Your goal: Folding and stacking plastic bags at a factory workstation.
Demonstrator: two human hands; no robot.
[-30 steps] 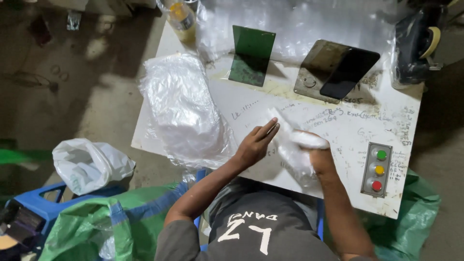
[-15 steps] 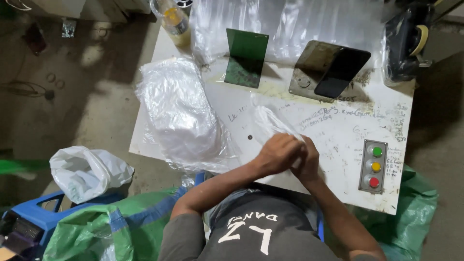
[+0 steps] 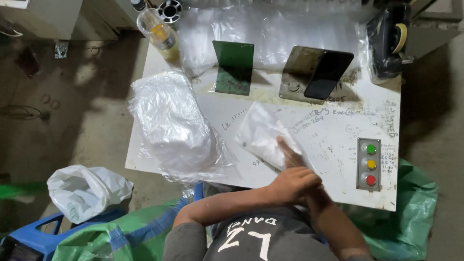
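A small clear plastic bag (image 3: 263, 133) lies flat on the white worktable (image 3: 338, 130), slanting toward me. My left hand (image 3: 295, 181) rests at its near corner, fingers curled, with one finger stretched out and pressing on the bag. My right hand (image 3: 315, 192) is tucked under the left at the table's front edge and is mostly hidden; only its wrist and forearm show. A tall heap of clear plastic bags (image 3: 169, 125) sits on the table to the left of my hands.
A green plate (image 3: 234, 67) and a dark metal plate (image 3: 316, 72) stand upright at the back. A box with green, yellow and red buttons (image 3: 369, 164) sits at the right. A bottle (image 3: 159, 31), a black machine (image 3: 386, 41), a white bag (image 3: 87, 191) and green sacks (image 3: 415, 212) surround the table.
My hands were apart on the bag, then came together over its near end. They have since drawn back to the front edge, leaving the bag spread flat.
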